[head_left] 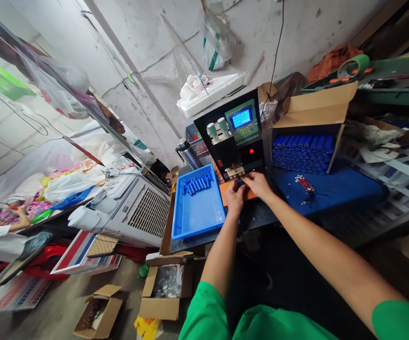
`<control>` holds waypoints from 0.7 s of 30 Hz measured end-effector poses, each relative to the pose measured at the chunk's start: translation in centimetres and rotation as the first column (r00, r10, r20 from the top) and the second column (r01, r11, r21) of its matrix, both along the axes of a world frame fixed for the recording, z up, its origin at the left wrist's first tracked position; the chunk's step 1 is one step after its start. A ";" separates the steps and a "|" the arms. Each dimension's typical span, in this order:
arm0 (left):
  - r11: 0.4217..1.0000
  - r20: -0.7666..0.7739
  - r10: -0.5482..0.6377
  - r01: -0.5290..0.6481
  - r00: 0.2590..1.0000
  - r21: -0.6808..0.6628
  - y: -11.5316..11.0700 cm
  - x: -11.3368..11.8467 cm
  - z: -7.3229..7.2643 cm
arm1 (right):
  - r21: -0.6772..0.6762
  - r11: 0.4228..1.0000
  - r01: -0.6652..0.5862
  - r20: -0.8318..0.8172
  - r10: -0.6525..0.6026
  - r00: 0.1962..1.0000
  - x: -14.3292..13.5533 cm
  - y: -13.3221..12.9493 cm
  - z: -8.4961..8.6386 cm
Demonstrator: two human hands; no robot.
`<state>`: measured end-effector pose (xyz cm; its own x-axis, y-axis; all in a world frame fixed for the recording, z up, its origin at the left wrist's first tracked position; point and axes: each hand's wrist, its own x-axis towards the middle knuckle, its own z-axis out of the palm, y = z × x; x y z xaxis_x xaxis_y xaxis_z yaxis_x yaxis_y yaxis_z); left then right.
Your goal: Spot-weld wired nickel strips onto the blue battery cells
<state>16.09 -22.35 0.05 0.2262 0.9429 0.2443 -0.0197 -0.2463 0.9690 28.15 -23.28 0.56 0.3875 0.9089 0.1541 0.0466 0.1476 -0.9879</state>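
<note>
Both hands meet at the front of a black machine (231, 141) with a lit blue display. My left hand (235, 196) has its fingers closed on a small dark blue piece below the machine's metal tips. My right hand (257, 185) is pinched beside it; what lies between its fingers is too small to make out. An orange sheet (226, 192) lies under the hands. To their left, a blue tray (199, 217) holds several blue cylinders (198, 184). On the right, an open cardboard box (314, 111) is packed with blue cylinders (302, 151).
Red and white wires (305, 184) lie on the blue surface at the right. A steel flask (188, 153) stands behind the tray. At the left are a white air cooler (133, 203) and another person's arm (22, 219). Open cartons (160, 307) sit on the floor.
</note>
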 end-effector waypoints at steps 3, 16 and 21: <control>1.000 -0.002 0.007 -0.007 1.000 0.010 -0.1 0.0 0.0 | -0.023 0.999 0.034 0.044 -0.033 0.998 -0.2 0.2 -0.1; 0.999 -0.013 0.041 -0.040 0.999 0.020 -0.3 0.1 0.2 | -0.016 0.995 0.095 0.068 -0.094 0.993 -0.4 0.3 -0.1; 0.998 -0.010 0.054 -0.054 0.998 0.015 -0.5 0.2 0.5 | -0.010 0.997 0.080 0.047 -0.079 0.996 -0.6 0.1 0.4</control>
<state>16.28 -22.88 0.52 0.1776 0.9502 0.2562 0.0038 -0.2610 0.9653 27.58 -23.14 0.94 0.4512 0.8774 0.1628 0.1037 0.1297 -0.9861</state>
